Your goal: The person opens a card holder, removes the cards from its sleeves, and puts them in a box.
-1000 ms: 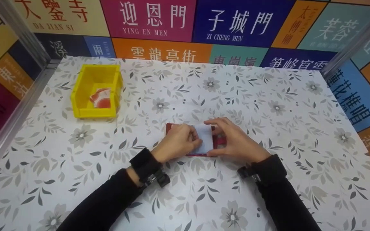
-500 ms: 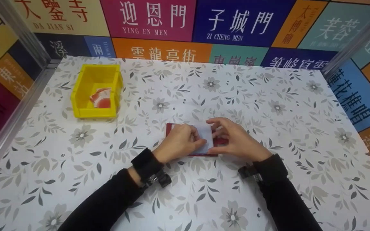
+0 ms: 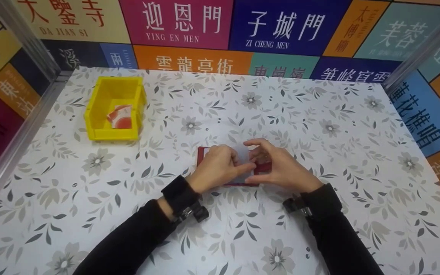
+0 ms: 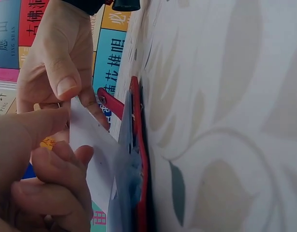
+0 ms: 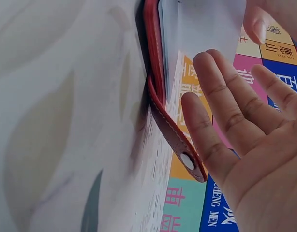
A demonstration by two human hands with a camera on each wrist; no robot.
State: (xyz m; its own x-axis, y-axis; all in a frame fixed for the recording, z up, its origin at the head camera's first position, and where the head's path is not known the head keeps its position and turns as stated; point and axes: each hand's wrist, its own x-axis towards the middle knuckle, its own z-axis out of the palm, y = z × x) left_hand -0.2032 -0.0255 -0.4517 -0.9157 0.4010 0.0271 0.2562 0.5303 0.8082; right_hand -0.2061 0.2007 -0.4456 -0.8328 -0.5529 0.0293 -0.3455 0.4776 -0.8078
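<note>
A red card holder [image 3: 202,153] with clear sleeves lies on the table, in the middle of the head view. One clear sleeve [image 4: 93,150] is lifted away from the rest, as the wrist views show. My left hand [image 3: 220,164] lies over the holder, fingers curled and thumb stretched to the right, pinching the free edge of that sleeve. My right hand [image 3: 281,166] is spread at the holder's right end, thumb and fingers apart, fingertips right by the sleeve. Below them, in the right wrist view, the holder's strap [image 5: 175,130] with a snap button sticks out.
A yellow bin [image 3: 113,134] stands at the back left of the table, with several red-and-white cards [image 3: 122,117] in it. The tabletop has a floral cover [image 3: 189,126]. Panels with Chinese lettering [image 3: 174,23] border the back and sides.
My left hand has shifted slightly right, its thumb now stretched out to the sleeve's right edge near my right fingers. The right hand has barely moved; the bin is unchanged.
</note>
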